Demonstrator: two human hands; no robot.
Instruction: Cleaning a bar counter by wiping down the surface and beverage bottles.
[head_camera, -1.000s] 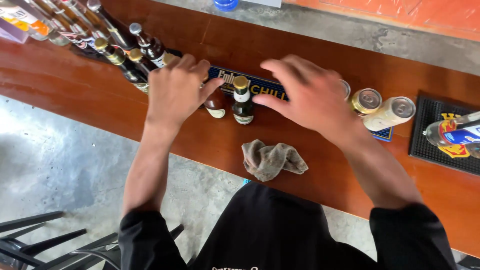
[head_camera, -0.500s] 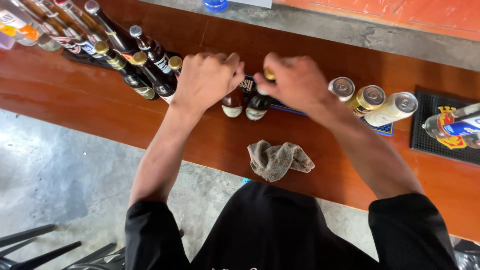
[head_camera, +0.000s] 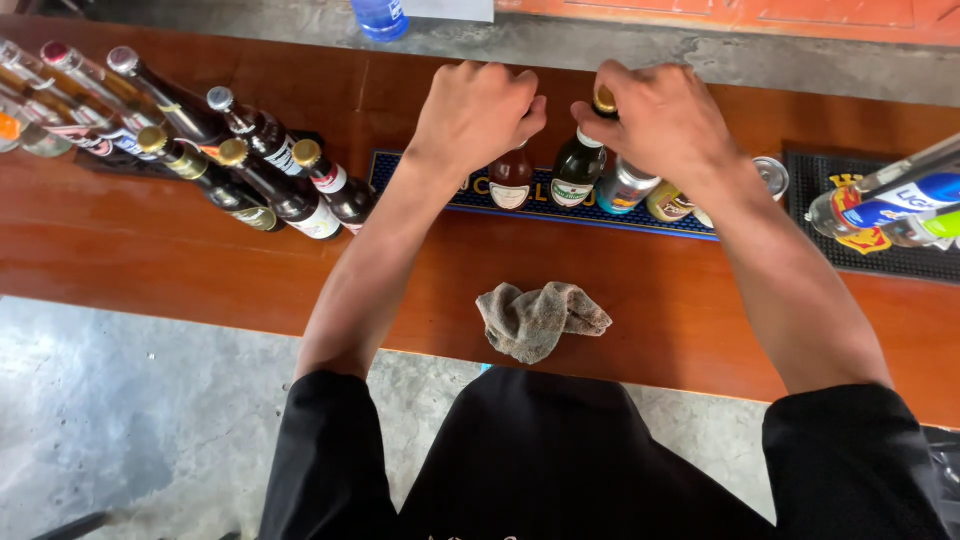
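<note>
Fingers of left hand (head_camera: 478, 112) closed over brown bottle (head_camera: 510, 178), right hand (head_camera: 655, 118) pinching green bottle (head_camera: 577, 168) neck, both on blue bar mat (head_camera: 400, 175). Probably heavy, slippery, breakable glass; best gripped at neck.

Both arms are reaching forward, with bare forearms and black sleeves at the elbows. The left hand (head_camera: 478, 112) is curling into a loose fist, knuckles up, its grip closing downward. The right hand (head_camera: 660, 120) is bending at the wrist, its fingers (head_camera: 607, 88) curling inward, near the left hand.
</note>
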